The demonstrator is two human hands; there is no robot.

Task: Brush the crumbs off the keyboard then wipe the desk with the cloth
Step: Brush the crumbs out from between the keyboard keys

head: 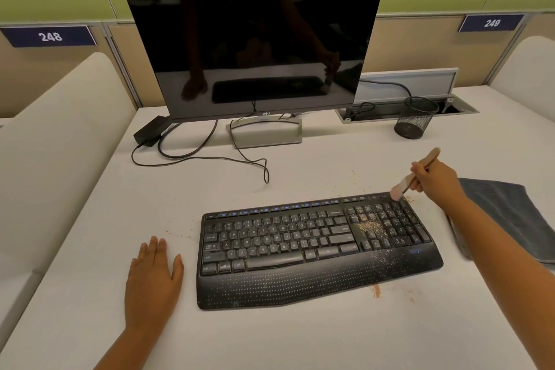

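A black keyboard [300, 246] lies on the white desk [270, 339], with brown crumbs [371, 228] thick on its number pad and palm rest. My right hand [435, 182] grips a small wooden-handled brush [399, 189], whose pale bristles touch the keyboard's far right corner. More crumbs [377, 291] are scattered on the desk in front of the keyboard. My left hand [153, 276] rests flat on the desk to the left of the keyboard, fingers straight. A dark blue-grey cloth [507, 216] lies folded to the right, partly under my right forearm.
A dark Dell monitor [255, 45] stands behind on a silver stand [267, 135]. A black power brick [150, 131] and loose cables [210, 159] lie at the back left. A black mesh cup [416, 119] sits by an open cable tray [405, 111]. White dividers flank both sides.
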